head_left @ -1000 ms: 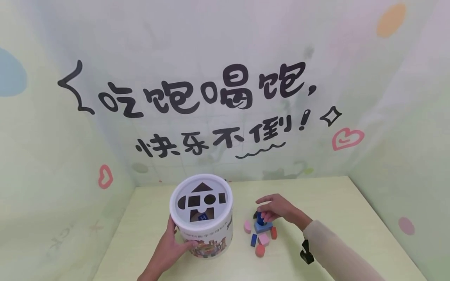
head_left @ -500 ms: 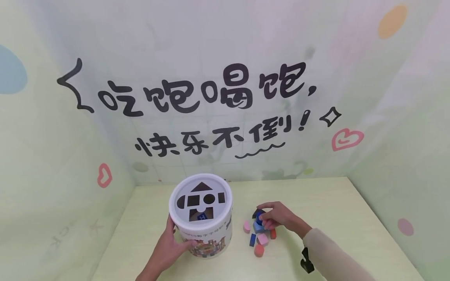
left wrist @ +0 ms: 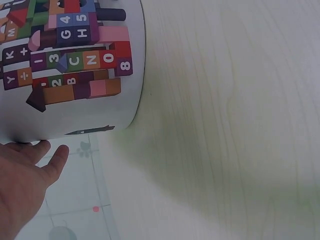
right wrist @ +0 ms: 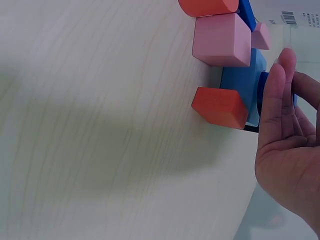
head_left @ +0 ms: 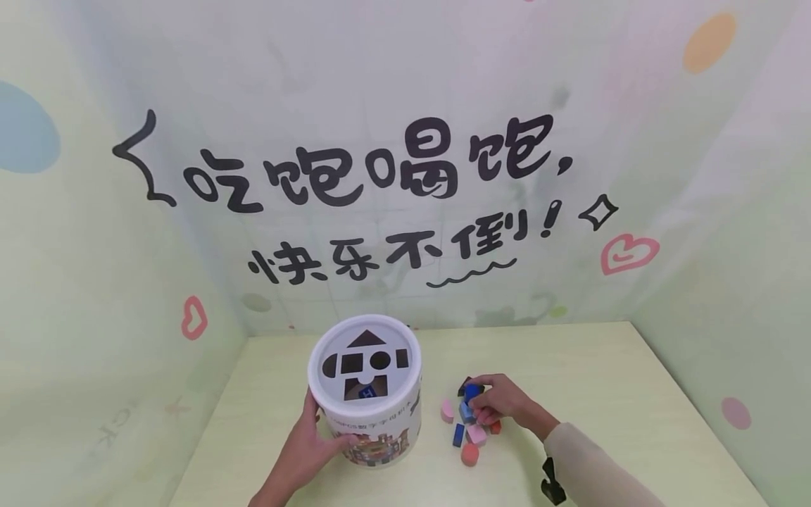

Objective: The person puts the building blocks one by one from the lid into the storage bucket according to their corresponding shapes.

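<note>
The left hand (head_left: 307, 447) grips the upright tub (head_left: 395, 419) from its left side, thumb in front — probably to steady it. Right of the tub, among loose blocks (head_left: 476, 434), a dark blue block (head_left: 471, 393) is pinched by the right hand (head_left: 503, 403) — likely by the fingertips because neighbours crowd it.

A narrow lane of surface (head_left: 437, 443) lies passable between the shape-sorter bucket (head_left: 388, 428) and the clustered toy blocks (head_left: 476, 434), whose right side the right hand (head_left: 503, 403) and sleeve (head_left: 589, 458) obstruct.
</note>
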`<state>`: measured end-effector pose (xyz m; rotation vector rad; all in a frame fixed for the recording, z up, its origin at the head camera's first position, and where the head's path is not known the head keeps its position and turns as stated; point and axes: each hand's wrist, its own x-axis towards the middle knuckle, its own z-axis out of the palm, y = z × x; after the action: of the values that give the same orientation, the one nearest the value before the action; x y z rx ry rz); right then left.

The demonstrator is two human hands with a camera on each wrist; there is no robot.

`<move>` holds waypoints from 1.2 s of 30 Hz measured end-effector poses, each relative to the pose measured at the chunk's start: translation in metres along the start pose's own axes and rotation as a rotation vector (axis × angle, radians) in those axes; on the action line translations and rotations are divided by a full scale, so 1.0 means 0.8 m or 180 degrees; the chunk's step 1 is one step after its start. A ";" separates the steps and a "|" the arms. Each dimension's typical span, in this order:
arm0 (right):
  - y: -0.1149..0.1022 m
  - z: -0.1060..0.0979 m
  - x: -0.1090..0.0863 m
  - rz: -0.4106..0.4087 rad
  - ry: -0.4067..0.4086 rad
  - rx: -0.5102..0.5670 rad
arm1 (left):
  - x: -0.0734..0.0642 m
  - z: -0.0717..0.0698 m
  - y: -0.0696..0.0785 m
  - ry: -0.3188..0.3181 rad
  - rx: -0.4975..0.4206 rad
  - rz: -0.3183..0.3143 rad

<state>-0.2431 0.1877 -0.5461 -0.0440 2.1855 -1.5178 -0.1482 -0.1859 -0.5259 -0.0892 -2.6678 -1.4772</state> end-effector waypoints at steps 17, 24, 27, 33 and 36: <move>-0.006 0.000 -0.001 0.0045 0.0078 -0.0179 | 0.002 0.003 -0.001 -0.0026 -0.0132 0.0052; -0.018 -0.004 -0.003 -0.0110 0.0069 -0.0224 | 0.002 0.002 -0.001 -0.0015 -0.0104 0.0033; -0.022 -0.007 -0.005 -0.0210 0.0018 -0.0213 | 0.002 0.001 0.000 -0.0012 -0.0100 0.0046; -0.034 -0.008 -0.012 -0.0287 -0.0060 -0.0287 | 0.002 0.001 -0.001 0.0018 -0.0081 0.0002; -0.043 -0.009 -0.015 -0.0268 -0.0053 -0.0329 | 0.002 0.001 -0.003 0.0036 -0.0060 0.0030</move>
<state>-0.2436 0.1839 -0.5093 -0.1837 2.2731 -1.4421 -0.1497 -0.1860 -0.5282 -0.0945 -2.6411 -1.4958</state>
